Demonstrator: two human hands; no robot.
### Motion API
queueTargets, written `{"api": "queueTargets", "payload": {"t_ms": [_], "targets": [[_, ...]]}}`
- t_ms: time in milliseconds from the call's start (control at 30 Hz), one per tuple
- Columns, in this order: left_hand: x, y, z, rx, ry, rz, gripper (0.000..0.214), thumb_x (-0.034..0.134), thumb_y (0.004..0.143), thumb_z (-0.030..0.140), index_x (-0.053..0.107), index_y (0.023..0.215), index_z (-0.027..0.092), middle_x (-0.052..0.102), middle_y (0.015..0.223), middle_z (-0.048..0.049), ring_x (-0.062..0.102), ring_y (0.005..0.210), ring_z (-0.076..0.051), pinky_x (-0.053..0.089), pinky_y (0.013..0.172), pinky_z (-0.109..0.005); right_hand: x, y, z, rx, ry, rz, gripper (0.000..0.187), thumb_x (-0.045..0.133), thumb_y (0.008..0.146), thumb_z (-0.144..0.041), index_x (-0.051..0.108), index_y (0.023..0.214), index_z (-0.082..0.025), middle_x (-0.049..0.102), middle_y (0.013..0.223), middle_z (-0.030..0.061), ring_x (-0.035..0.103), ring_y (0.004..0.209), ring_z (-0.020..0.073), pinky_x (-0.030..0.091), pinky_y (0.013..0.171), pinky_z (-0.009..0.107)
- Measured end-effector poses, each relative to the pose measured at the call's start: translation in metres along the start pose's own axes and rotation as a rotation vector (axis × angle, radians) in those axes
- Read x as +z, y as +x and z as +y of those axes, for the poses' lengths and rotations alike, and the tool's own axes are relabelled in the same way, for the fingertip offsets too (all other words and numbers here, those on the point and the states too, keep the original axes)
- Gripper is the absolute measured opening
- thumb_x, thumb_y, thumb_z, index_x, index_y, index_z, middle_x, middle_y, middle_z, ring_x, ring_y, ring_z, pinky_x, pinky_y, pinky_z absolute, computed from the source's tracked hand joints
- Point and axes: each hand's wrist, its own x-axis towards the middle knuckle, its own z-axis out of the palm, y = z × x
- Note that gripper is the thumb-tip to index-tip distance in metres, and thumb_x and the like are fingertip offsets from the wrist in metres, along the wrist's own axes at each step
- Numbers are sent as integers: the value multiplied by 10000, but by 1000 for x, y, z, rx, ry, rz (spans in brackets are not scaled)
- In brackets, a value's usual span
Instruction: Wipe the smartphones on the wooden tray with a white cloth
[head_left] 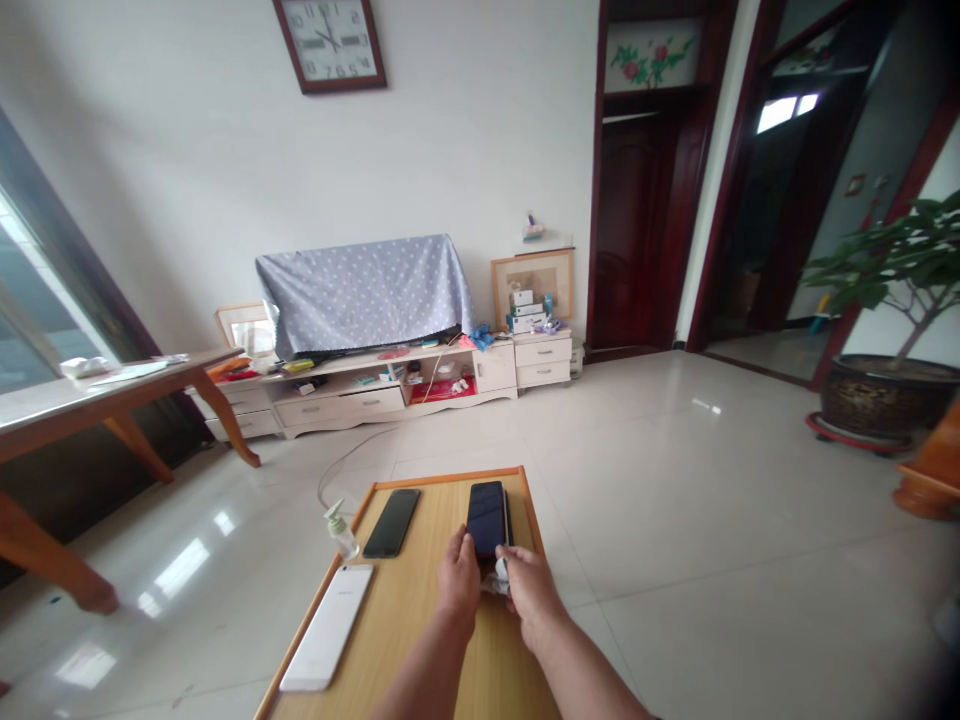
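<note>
A dark smartphone (486, 515) with its screen facing up is at the far right of the small wooden table (420, 640). Its lower left edge is gripped by my left hand (459, 578), thumb along the side. Fingers closed, my right hand (531, 592) pinches a crumpled white tissue or cloth (496, 577) at the phone's lower right corner. Something flat with a pale edge shows behind the phone's right side; I cannot make out what it is. To the left lie a black smartphone (392, 523) and a white smartphone (328, 628), back up.
A clear pump bottle (343, 532) with a green top stands at the table's left edge. Beyond the tiled floor is a white TV cabinet (495, 370) with a cloth-covered television (367, 295). A wooden table (180, 365) stands left, a potted plant (877, 400) right.
</note>
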Motion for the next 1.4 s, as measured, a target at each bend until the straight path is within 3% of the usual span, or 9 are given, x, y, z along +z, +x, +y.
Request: {"api": "queueTargets", "payload": {"t_ms": [433,600,767,933,1133,1400], "targets": [[11,9,-10,-33,-15,-46,521,452,949,344,498,1434,161,492,1529,-91,441,1423,-194,321,1199,-316,-1,3,-3,49,53,132,341,716,698,-511,698,783,-182,544,525,-39,429,437,111,302,432,247],[11,4,-6,-39,-20,-39,525,474,951,388,506,1431,179,482,1538,-76,435,1430,-197,325,1200,-310,-2,3,-2,-5,42,192,358,727,671,-539,658,751,-197,590,565,-18,516,491,138,365,462,252],[11,1,-3,-43,-29,-34,535,484,954,433,513,1427,184,473,1544,-73,413,1445,-198,305,1214,-319,-8,6,-2,-85,10,279,448,723,653,-471,673,993,-182,708,771,36,650,682,193,463,560,259],[13,1,-3,-48,-55,-42,543,476,957,406,488,1446,168,474,1541,-85,435,1431,-194,336,1197,-317,-8,5,-1,-101,-44,226,702,679,630,-281,597,1315,-154,748,989,88,696,790,222,508,621,273],[14,-2,2,-51,-79,-45,534,510,941,415,515,1424,187,542,1487,-82,514,1369,-200,406,1144,-295,-3,1,-4,-128,-116,135,754,607,639,-203,566,1388,-131,761,933,58,693,781,209,520,670,278],[13,-5,7,-65,-82,-54,534,471,947,360,487,1441,158,532,1494,-96,512,1367,-192,404,1141,-286,-2,-7,-10,-137,-170,136,691,597,652,-209,618,1340,-155,745,834,32,682,763,208,497,652,272]]}}
